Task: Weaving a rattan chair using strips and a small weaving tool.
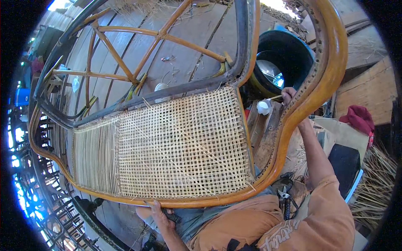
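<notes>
Filling the middle of the frame, a cane chair (176, 142) is seen, its seat woven in a pale open lattice within a curved orange-brown frame. Its long axis runs from lower left to upper right. The left hand (161, 215) is laid at the lower rim, fingers curled over it. The right hand (288, 95), arm outstretched at upper right, has fingers pinching a thin strand (274, 98) beside a white cup (264, 107).
</notes>
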`<state>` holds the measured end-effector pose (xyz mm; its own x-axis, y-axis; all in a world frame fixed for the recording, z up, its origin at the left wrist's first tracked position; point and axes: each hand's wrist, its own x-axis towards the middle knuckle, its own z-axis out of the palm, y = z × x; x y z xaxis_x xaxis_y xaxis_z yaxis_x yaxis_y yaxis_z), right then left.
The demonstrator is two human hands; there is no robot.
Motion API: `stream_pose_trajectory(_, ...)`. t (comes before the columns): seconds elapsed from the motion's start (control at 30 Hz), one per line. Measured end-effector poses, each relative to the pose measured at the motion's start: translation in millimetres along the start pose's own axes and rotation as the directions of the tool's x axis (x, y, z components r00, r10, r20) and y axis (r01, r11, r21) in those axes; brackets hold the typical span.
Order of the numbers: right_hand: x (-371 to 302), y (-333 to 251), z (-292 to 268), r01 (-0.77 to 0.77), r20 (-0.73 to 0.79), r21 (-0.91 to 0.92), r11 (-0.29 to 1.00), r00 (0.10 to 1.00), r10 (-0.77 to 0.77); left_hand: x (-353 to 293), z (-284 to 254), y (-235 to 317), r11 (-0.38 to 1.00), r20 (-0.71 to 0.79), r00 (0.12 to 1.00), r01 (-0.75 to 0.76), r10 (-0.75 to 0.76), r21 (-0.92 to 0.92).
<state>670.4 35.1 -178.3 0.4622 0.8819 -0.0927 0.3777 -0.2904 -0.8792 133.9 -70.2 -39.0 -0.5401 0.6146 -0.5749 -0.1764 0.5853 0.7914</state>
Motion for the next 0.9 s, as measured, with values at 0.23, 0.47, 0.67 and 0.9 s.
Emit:
stream_pose_trajectory(0.23, -19.2, -26.2, 0.0, 0.102, 0.278, -0.209, 0.972, 0.96, -0.041, 3.3, 4.1, -7.3, 0.999, 0.085, 0.996, 0.042, -0.042, -0.007)
stream_pose_trajectory(0.47, -22.1, 9.4, -102.8, -0.015, -0.181, -0.303, 0.953, 0.983, -0.043, -20.6, 23.9, 12.9, 0.809, 0.075, 0.931, -0.347, 0.356, 0.475)
stream_pose_trajectory(0.67, -12.6, 134.3, -213.0, -0.515, -0.378, -0.563, 0.646, 0.856, 0.353, -17.7, 14.6, -4.9, 0.882, -0.072, 0.974, -0.16, 0.213, 0.443)
stream_pose_trajectory(0.9, -5.4, 184.3, -186.3, -0.774, -0.317, 0.335, 0.537, 0.445, 0.838, -24.6, 5.8, -27.5, 0.949, 0.011, 0.994, 0.098, -0.106, 0.299)
